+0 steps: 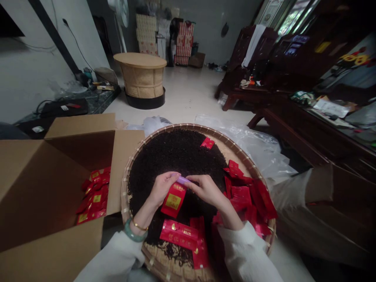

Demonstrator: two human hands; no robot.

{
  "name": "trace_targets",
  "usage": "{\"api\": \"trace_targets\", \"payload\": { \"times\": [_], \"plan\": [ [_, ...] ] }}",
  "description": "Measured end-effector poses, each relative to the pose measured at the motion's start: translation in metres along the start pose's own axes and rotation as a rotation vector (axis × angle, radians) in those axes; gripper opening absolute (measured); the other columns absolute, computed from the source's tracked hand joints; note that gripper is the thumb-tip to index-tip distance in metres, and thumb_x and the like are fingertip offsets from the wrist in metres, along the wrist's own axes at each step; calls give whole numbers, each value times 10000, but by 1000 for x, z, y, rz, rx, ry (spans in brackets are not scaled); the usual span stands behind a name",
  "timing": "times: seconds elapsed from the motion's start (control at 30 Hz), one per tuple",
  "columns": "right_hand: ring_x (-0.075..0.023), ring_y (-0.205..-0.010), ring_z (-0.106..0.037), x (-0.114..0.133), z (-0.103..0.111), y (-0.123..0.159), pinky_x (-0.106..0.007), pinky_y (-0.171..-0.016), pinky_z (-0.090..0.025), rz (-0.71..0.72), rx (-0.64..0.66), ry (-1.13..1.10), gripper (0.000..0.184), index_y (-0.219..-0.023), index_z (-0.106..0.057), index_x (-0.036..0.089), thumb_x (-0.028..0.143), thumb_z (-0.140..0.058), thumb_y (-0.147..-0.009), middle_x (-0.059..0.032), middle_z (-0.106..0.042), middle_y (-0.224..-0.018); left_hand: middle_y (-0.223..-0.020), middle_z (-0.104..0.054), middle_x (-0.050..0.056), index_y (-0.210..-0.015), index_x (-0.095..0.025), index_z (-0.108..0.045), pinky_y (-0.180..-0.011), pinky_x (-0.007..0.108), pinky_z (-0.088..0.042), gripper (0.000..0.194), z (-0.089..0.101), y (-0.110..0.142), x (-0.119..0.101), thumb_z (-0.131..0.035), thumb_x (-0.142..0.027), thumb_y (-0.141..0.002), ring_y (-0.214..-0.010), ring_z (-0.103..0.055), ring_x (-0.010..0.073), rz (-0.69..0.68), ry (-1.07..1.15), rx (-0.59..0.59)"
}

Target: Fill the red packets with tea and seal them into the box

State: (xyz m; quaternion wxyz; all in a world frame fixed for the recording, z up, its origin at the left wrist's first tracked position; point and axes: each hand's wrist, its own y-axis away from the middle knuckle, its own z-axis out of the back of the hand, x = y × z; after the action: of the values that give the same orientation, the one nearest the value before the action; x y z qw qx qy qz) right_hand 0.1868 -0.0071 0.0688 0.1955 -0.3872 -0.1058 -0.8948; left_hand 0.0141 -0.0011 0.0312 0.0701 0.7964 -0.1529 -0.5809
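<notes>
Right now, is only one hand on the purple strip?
No, the left hand and right hand both hold the purple strip at the top of a red packet.

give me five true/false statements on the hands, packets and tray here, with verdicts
1. The left hand and right hand meet at the top of a red packet, where a purple item shows. True.
2. A green bangle circles the right wrist. False: it is on the left wrist.
3. The open cardboard box at the left has packets inside. True.
4. The loose pile in the round tray is white. False: it is dark, nearly black.
5. The tray holds only one packet. False: many red packets lie in it, mostly toward the right.
</notes>
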Motion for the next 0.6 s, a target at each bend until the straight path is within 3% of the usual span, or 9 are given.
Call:
{"api": "trace_targets", "payload": {
  "times": [0.47,0.6],
  "plan": [
    [-123,-538,-489,-6,-4,0,-211,-531,-325,-18,-11,-20,383,-856,-718,148,428,-460,-900,11,-597,-601,-644,-681,5,-791,-122,-692,-519,202,-428,329,-1,1,-2,-784,-373,-599,-525,-575,106,25,37,-1],
    [-149,-594,-547,-7,-2,0,-221,-552,-364,-41,-30,-42,379,-926,-713,147,426,-460,-892,-11,-648,-672,-713,-707,17,-901,-128,-678,-555,212,-463,389,0,1,0,-801,-337,-596,-571,-618,123,80,70,63]
  ]
}}
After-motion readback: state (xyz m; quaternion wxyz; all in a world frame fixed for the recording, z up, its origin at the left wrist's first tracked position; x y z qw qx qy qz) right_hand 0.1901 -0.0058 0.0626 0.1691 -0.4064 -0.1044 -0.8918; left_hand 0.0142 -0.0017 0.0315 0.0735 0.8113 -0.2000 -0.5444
